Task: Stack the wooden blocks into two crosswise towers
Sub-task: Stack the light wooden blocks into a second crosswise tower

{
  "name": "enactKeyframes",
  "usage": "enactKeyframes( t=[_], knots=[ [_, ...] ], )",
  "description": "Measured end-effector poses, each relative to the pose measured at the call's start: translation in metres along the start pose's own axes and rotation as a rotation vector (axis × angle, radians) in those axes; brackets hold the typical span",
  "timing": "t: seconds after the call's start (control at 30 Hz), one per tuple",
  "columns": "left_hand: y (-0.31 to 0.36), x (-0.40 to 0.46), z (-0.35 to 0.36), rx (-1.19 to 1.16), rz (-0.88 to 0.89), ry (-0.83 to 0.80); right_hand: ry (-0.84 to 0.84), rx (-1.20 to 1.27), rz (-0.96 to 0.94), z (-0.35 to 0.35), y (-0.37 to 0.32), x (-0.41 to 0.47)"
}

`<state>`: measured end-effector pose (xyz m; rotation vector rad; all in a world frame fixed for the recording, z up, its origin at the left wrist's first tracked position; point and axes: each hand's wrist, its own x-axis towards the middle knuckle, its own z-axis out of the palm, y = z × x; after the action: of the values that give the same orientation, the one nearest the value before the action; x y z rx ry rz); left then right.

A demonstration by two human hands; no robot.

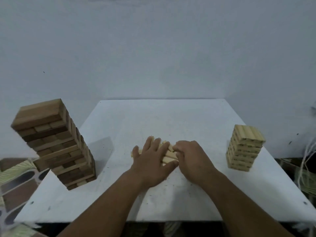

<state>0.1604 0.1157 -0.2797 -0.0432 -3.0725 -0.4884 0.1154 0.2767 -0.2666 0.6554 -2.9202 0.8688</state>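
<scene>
While both hands work the loose blocks (169, 153) mid-table, step looks like gathering stock for the pale tower.
Left hand (151, 161) lies flat, fingers straight, over the pile; right hand (191, 157) curls onto a block, grip partly hidden. Dark tower (53, 142) stands left, pale tower (244, 147) right on the table (171, 202). Next: lift one block, lay it crosswise.

Dark tower (54, 144) left, pale tower (244, 147) right, loose blocks (169, 153) between, seemingly jumbled.
</scene>
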Motion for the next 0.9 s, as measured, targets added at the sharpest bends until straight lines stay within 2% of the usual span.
enactKeyframes(
  t=[0.1, 0.27, 0.37, 0.47, 0.53, 0.6, 0.9],
  knots=[
    [0.004, -0.022, -0.009, -0.133, 0.042, -0.013, -0.001, -0.005, 0.008, -0.005, -0.001, -0.028],
    [0.002, -0.047, -0.016, -0.37, -0.003, 0.305, 0.064, -0.054, -0.05, -0.016, -0.004, -0.067],
    [-0.001, -0.066, -0.011, -0.375, 0.029, 0.487, 0.097, -0.06, -0.069, -0.013, -0.002, -0.084],
    [0.003, -0.076, -0.007, -0.276, -0.037, 0.423, 0.114, -0.135, -0.152, -0.007, -0.007, -0.089],
    [0.008, -0.077, -0.005, -0.183, -0.017, 0.343, 0.107, -0.185, -0.18, -0.004, -0.013, -0.09],
    [0.011, -0.076, -0.004, -0.186, -0.008, 0.301, 0.094, -0.231, -0.184, -0.001, -0.019, -0.091],
    [0.01, -0.071, -0.006, -0.216, 0.019, 0.307, 0.046, -0.089, -0.261, -0.008, -0.017, -0.091]
  ],
)
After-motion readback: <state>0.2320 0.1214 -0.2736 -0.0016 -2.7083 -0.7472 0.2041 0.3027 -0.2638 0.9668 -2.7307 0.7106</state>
